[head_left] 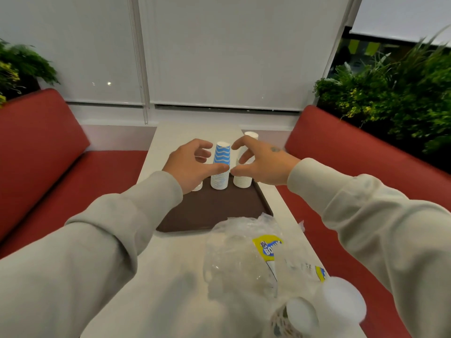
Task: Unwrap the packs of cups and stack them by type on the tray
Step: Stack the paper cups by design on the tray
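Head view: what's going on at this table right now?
A person is sorting paper cups onto a brown tray. Both hands, left hand and right hand, are open on either side of the blue wavy stack, thumbs near its middle. A white stack stands to its right, and another stack is mostly hidden behind the left hand. Empty plastic wrap lies on the table nearer the camera, with more cups at the bottom edge.

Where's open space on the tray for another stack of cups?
The near half of the brown tray is bare, between the blue stack and the plastic wrap. The far end is crowded: three stacks in a row, both hands around the blue one.
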